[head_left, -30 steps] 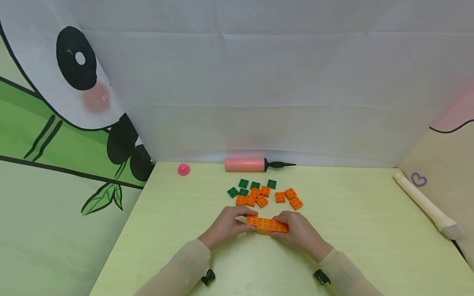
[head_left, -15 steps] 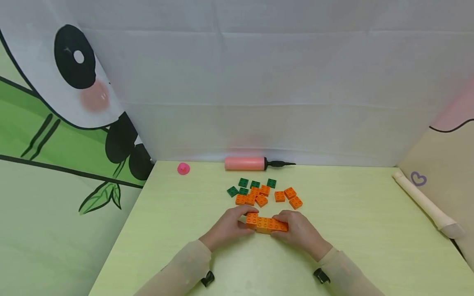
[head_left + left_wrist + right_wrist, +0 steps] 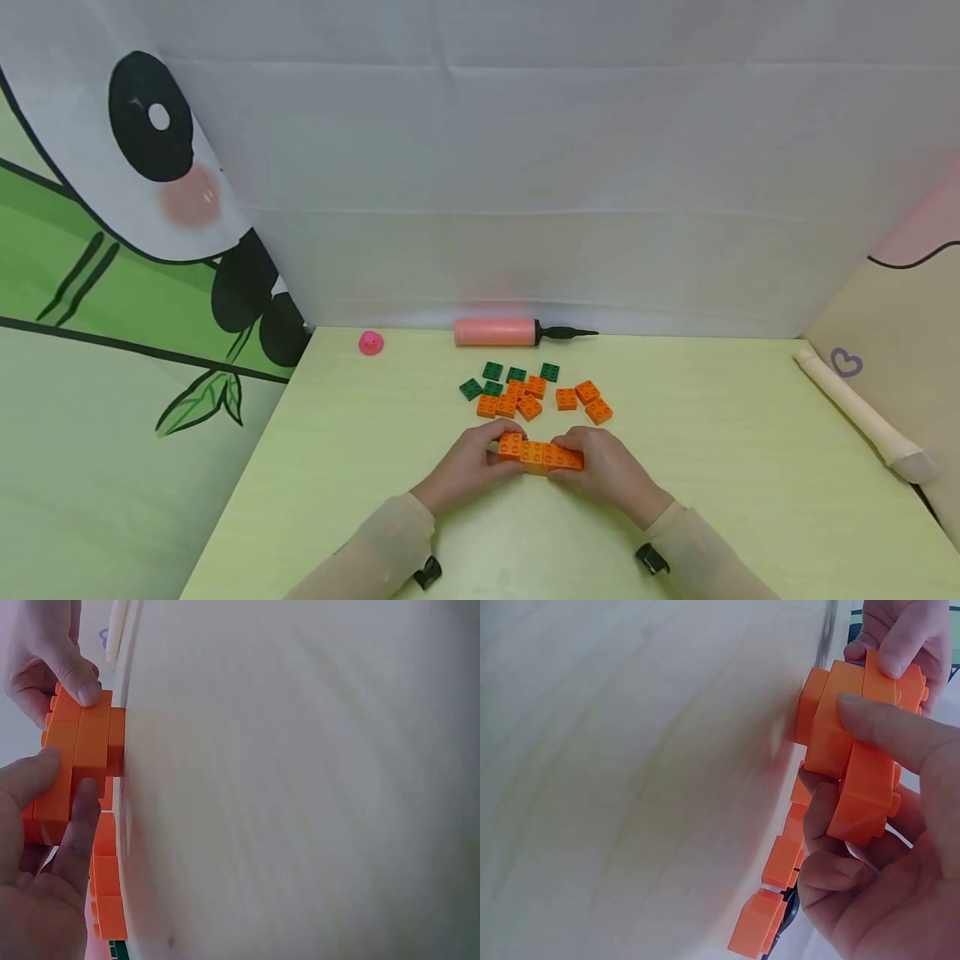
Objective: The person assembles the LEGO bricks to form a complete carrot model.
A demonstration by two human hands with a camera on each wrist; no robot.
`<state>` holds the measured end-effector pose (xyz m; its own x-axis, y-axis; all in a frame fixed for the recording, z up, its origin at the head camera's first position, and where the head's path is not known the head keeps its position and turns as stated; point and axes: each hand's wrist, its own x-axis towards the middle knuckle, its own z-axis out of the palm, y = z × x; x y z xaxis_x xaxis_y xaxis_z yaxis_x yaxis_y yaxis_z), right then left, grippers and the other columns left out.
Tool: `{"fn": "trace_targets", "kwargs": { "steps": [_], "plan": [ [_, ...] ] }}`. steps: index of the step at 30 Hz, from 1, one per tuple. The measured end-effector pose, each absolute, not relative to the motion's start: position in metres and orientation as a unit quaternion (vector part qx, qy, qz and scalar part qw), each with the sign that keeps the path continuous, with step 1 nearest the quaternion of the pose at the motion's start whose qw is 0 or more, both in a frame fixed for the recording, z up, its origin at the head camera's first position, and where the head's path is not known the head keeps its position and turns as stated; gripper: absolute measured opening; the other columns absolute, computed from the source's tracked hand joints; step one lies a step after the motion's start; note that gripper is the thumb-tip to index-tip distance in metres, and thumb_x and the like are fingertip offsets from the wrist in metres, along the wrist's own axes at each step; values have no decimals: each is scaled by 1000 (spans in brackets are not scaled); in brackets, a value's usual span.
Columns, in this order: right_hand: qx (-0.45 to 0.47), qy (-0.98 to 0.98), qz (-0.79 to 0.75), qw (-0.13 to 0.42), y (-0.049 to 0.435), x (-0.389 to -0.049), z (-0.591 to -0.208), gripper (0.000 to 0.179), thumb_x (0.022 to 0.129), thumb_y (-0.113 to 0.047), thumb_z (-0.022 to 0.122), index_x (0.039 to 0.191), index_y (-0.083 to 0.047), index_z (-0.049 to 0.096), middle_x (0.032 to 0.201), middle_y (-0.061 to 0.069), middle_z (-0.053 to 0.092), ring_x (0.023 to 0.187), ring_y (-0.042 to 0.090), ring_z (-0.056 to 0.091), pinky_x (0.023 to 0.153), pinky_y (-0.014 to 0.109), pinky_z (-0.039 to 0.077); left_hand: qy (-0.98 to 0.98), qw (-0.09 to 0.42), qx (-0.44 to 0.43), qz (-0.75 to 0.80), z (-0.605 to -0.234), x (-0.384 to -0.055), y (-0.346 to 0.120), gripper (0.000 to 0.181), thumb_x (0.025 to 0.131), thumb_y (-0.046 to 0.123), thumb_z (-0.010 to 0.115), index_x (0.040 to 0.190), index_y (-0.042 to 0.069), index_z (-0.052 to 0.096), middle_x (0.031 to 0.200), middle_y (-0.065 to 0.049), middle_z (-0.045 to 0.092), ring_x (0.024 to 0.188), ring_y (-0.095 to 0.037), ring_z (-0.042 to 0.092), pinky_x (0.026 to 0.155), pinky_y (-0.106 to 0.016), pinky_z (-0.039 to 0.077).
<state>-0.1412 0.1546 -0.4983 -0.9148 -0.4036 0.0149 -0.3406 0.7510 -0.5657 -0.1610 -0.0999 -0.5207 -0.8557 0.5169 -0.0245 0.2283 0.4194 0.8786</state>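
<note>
Head view: two hands (image 3: 472, 462) (image 3: 607, 468), fingers (image 3: 504, 426) pinched round one orange cluster (image 3: 532, 455), five green bricks (image 3: 492, 389).

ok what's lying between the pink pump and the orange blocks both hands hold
Scattered green blocks and other orange blocks lie there on the table; the head view shows it.

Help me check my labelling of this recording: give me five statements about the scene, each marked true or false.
1. The left hand and right hand both hold the joined orange bricks. True.
2. Five green bricks lie on the table. True.
3. The hands hold a visible green brick. False: the visible joined orange bricks include no green.
4. From the person's side, the small pink toy lies left of the pump. True.
5. The pump lies between the hands and the green bricks. False: it lies beyond the green bricks.
</note>
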Motion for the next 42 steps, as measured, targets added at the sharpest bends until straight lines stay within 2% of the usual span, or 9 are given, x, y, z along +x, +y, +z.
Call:
{"fn": "trace_targets", "kwargs": {
  "steps": [10,18,23,28,31,34,38,42],
  "plan": [
    [-196,937,-283,52,155,-146,-500,40,84,-25,90,118,-8,78,103,-4,73,87,10,61,84,37,55,844,139,197,479,-514,-162,-97,39,92,28,83,128,21,70,136,6,64,111,-10,63,87,-25,56],
    [-197,937,-286,41,156,-147,-502,36,86,-28,88,116,-12,77,107,-5,72,93,12,64,89,41,55,840,135,196,488,-511,-163,-95,39,92,25,83,128,16,72,129,8,67,108,-11,64,84,-25,57],
    [-193,936,-292,43,160,-149,-502,40,89,-45,84,116,-16,77,106,-9,72,93,11,63,88,40,55,847,136,196,476,-509,-165,-94,38,92,26,83,127,17,73,125,11,68,105,-11,62,84,-25,56],
    [-167,927,-330,56,168,-155,-498,52,96,-63,65,120,-18,78,115,-7,73,106,16,66,95,45,53,855,131,200,461,-510,-166,-93,39,91,28,83,128,18,73,126,11,68,105,-10,62,84,-25,56],
    [-144,927,-343,44,174,-160,-496,50,103,-59,57,121,-17,78,118,-3,73,109,21,66,97,48,53,857,128,202,456,-511,-167,-93,40,91,29,84,128,19,72,125,11,68,102,-10,62,82,-25,56],
    [-118,936,-331,12,181,-167,-495,40,105,-47,60,120,-14,77,113,0,73,99,21,66,90,46,55,855,130,203,458,-511,-167,-93,40,91,28,84,128,19,72,123,11,68,99,-9,63,81,-24,56],
    [-89,952,-292,-30,191,-176,-496,34,99,-31,73,120,-4,74,102,5,70,84,21,62,77,41,55,852,132,202,465,-512,-168,-93,39,90,25,85,127,19,73,121,10,68,97,-9,64,80,-24,56],
    [-60,964,-257,-36,199,-183,-500,44,91,-29,82,120,2,71,102,10,68,84,24,62,76,44,55,850,131,202,469,-514,-169,-93,37,90,25,85,125,21,73,120,11,69,97,-8,64,81,-24,56]
  ]
}}
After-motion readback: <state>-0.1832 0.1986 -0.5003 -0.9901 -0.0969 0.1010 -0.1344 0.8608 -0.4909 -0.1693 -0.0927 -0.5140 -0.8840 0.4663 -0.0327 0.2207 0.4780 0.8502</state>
